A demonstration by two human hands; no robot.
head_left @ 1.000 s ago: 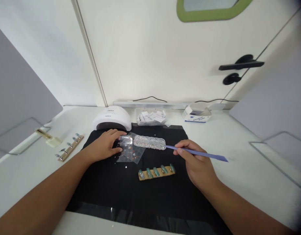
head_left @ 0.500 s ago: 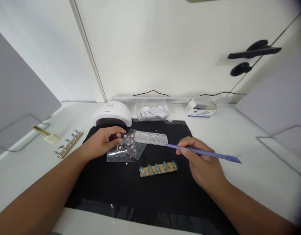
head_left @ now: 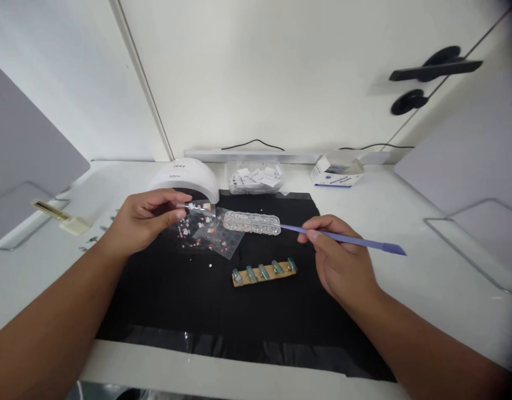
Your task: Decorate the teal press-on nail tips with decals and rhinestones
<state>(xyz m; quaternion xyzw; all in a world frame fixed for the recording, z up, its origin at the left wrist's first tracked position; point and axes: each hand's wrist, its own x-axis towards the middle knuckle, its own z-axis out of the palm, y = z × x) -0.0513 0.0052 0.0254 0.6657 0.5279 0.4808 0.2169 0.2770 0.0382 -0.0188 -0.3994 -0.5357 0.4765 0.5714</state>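
My left hand pinches the edge of a clear nail sticker sheet with small red and white designs, its near edge raised off the mat. Another clear sheet lies partly under it. In my right hand is a slim purple tool with a flat, slanted back end, held like a pen. Its thin tip points at the right end of a clear compartment case of tiny decorations. Nearer me, several green false nails stand in a row on a tan strip.
A black mat covers the middle of the white table. Behind stand a white nail lamp, a clear box of white packets and an opened carton. A cream-handled brush lies at the left, near more nail tips partly behind my arm.
My left hand has taken hold of the upper sticker sheet and lifted its edge, moving left. My right hand keeps the purple tool near the case. The view has shifted slightly.
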